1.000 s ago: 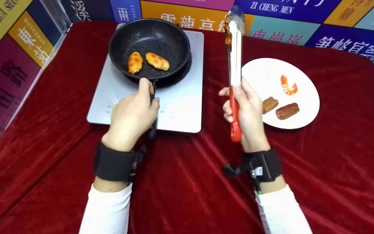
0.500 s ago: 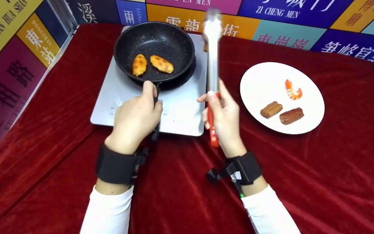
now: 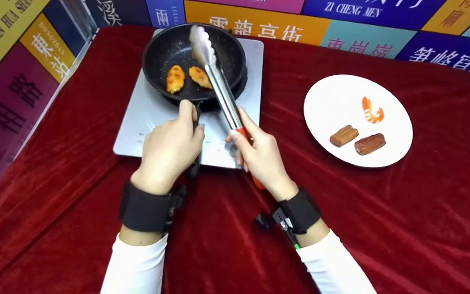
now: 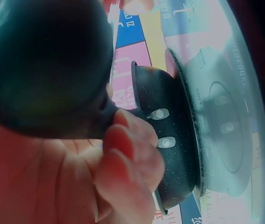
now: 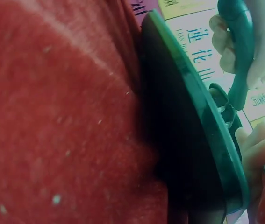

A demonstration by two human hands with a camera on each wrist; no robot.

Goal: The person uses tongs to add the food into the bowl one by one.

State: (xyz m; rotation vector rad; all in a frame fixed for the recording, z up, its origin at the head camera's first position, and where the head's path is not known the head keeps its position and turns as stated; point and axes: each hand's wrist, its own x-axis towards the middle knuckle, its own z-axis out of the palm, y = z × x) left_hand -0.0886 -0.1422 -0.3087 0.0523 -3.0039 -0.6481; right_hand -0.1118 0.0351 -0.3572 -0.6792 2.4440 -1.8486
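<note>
Head view shows the left hand (image 3: 169, 149) curled round the black pan handle (image 3: 194, 122), steadying the speckled frying pan (image 3: 178, 45) on the flat grey cooktop (image 3: 227, 139). The right hand (image 3: 259, 155) grips the red-handled steel tongs (image 3: 214, 77), whose scalloped tips hang over the pan beside two golden, glossy fried pieces (image 3: 176, 79); whether the tips pinch anything cannot be told. Right of the cooktop, a smooth white round plate (image 3: 329, 102) carries a curled orange shrimp (image 3: 371, 110) and two brown ridged chunks (image 3: 344, 136).

A likely slip: the slick metal tips could skid off a rounded, shiny piece and flick it over the low rim onto the crumpled red velvet cloth (image 3: 402, 212). A loose grip on the handle could let the pan slide on the smooth cooktop.
</note>
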